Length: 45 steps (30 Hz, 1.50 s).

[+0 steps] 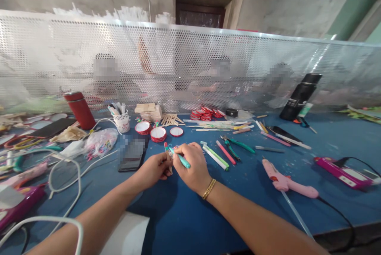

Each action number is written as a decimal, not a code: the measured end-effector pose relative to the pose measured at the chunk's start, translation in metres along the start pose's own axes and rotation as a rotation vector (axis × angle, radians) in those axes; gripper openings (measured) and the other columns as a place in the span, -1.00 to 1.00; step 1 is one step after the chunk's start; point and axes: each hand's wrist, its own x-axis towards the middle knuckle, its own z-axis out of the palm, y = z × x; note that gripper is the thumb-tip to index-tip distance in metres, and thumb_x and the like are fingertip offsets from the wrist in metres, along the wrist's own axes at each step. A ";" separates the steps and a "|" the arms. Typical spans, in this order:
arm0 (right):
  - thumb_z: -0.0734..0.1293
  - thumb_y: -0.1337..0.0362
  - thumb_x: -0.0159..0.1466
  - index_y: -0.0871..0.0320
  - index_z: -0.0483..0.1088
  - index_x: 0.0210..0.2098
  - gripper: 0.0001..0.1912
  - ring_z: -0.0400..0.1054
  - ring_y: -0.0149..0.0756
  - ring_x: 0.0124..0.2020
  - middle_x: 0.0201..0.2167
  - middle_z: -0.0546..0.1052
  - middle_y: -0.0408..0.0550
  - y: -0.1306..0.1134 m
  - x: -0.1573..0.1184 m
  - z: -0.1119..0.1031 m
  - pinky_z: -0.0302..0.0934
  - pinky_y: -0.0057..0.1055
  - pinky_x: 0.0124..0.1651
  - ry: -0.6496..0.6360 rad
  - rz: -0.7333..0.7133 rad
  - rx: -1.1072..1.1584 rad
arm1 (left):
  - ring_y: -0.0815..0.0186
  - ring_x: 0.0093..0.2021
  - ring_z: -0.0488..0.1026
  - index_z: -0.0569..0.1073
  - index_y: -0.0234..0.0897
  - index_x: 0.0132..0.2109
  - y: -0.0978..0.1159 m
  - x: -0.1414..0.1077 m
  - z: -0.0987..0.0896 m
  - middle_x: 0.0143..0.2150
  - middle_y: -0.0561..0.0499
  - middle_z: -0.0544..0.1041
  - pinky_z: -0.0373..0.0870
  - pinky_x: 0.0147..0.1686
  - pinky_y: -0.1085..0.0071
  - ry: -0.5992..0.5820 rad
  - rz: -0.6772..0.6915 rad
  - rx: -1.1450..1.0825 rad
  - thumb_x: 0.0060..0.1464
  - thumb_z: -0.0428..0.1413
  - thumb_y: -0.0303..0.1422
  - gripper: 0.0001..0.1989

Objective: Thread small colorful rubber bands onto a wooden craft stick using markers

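In the head view, both hands work close together over the middle of the blue desk (190, 223), well in from its near edge. The left hand (153, 171) pinches a slim stick (166, 146) with a red and green end, its fingers closed narrow — the stick stands roughly upright, its coloured end pointing toward the desk's far edge. The right hand (190, 165) grips a turquoise marker (184, 162) like a pen, its tip at the stick or just beside it; which of the two, I cannot tell. Just left of the hands lies a dark phone (132, 156); just right, a green marker (217, 158), a red marker (228, 152) and green-handled pliers (241, 144). Toward the far edge sit round red-sided pieces (158, 135), a pile of red rings (205, 113) and a paper cup (121, 122) of pens, with a red bottle (79, 110) near the far left corner and a black bottle (299, 98) at the far edge, well to the right. A pink glue gun (279, 181) lies near the right end of the near edge — and a white sheet (127, 235) lies at that edge, partly under the left forearm.
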 end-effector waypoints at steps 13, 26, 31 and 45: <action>0.24 0.32 0.27 0.10 0.32 -0.32 -0.96 0.35 -0.31 -0.32 -0.44 0.48 -0.15 -0.004 0.000 0.000 0.08 -0.26 -0.02 -0.059 -0.020 0.033 | 0.39 -0.46 0.43 0.37 -0.28 -0.29 0.002 -0.002 -0.001 -0.47 0.07 0.44 0.37 -0.47 0.49 -0.008 0.007 0.019 0.07 0.06 -0.15 -0.74; 0.24 0.31 0.28 0.11 0.32 -0.31 -0.96 0.35 -0.32 -0.32 -0.43 0.47 -0.15 -0.001 0.000 -0.001 0.09 -0.29 -0.03 -0.034 -0.022 0.062 | 0.41 -0.47 0.42 0.38 -0.28 -0.26 0.002 -0.001 0.000 -0.47 0.08 0.44 0.36 -0.47 0.50 -0.014 -0.002 0.021 0.09 0.04 -0.16 -0.74; 0.24 0.31 0.27 0.11 0.31 -0.33 -0.96 0.34 -0.30 -0.31 -0.42 0.48 -0.13 0.001 0.001 -0.001 0.08 -0.27 -0.03 -0.040 0.008 0.027 | 0.39 -0.46 0.43 0.37 -0.28 -0.27 0.002 -0.002 -0.001 -0.46 0.07 0.45 0.37 -0.46 0.48 -0.009 -0.008 0.033 0.08 0.05 -0.14 -0.73; 0.24 0.32 0.27 0.11 0.32 -0.33 -0.96 0.33 -0.32 -0.32 -0.43 0.47 -0.15 -0.003 0.000 -0.001 0.07 -0.27 -0.02 -0.040 -0.019 0.061 | 0.41 -0.47 0.41 0.36 -0.29 -0.27 0.000 -0.001 -0.001 -0.48 0.08 0.44 0.37 -0.48 0.50 -0.011 0.009 0.029 0.11 0.04 -0.20 -0.78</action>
